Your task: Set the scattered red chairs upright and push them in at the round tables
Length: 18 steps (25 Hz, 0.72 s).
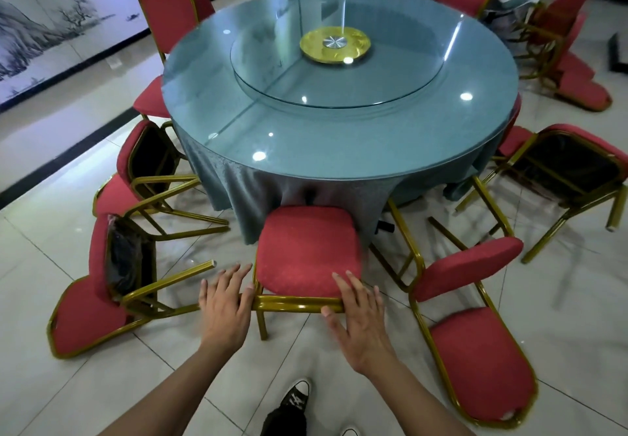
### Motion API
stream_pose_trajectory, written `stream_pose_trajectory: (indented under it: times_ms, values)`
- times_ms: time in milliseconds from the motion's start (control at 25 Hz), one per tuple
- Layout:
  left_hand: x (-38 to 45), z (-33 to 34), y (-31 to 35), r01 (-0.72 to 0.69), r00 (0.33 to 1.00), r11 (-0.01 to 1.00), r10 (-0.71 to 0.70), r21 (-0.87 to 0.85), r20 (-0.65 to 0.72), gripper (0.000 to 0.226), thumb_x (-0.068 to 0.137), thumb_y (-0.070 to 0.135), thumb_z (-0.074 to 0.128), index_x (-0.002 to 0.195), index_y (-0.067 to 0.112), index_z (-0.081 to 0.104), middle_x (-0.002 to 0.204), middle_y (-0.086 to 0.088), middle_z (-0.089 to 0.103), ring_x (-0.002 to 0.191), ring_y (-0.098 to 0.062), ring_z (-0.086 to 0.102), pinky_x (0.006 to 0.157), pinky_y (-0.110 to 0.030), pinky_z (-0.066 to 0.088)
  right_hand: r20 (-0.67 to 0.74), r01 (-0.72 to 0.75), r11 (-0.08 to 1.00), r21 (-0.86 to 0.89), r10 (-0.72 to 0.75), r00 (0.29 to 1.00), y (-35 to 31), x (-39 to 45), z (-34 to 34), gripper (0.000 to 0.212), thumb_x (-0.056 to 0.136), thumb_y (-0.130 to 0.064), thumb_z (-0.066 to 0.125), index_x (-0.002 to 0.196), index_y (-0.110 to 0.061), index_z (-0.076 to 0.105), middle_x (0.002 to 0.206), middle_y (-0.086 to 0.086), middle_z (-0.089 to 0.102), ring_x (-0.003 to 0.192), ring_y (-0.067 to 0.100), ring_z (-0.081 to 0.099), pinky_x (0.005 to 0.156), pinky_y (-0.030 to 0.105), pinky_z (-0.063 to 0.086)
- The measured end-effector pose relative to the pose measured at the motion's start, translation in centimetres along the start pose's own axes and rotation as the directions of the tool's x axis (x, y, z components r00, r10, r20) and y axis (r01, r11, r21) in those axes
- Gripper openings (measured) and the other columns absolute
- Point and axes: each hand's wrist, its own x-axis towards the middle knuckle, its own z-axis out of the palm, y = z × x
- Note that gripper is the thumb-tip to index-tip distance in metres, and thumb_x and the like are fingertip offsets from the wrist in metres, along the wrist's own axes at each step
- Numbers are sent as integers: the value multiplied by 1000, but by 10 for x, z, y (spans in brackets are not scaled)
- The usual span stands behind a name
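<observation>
An upright chair (307, 252) stood at the near edge of the round table (339, 119), its seat touching the hanging cloth. The left hand (226, 306) and right hand (360, 316) lay with fingers spread and straight on its gold top rail, gripping nothing. Tipped chairs lay on the floor to the left (95, 299) and right (475, 333).

Head view, looking steeply down, close over round table (339, 136)
</observation>
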Motion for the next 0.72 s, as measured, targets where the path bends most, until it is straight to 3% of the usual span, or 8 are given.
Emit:
stream_pose_trajectory:
  times_ms: [320,520,720]
  values:
    - [72,-7,1,-30,998,999,31,-29,50,68,95,62,7,147,37,44,151,4,46,147,-20,29,123,-48,9,24,-46,999,-13,47,999,-8,65,-6,74,92,-81,6,157,-45,13,166,-12,14,153,5,7,127,43,-2]
    - [122,-9,-5,-72,993,997,74,-26,88,80,91,75,-5,144,40,44,146,6,48,141,-19,36,120,-49,20,44,-75,997,-28,77,996,-12,107,-11,79,90,-83,2,158,-45,14,166,-11,15,154,6,6,127,44,-1]
    - [151,-12,0,-59,992,997,64,-45,105,73,91,72,6,145,41,44,149,5,47,142,-23,34,118,-51,23,58,-112,993,-25,114,992,-16,133,-16,78,89,-83,4,156,-46,16,165,-13,14,154,8,7,127,42,-1]
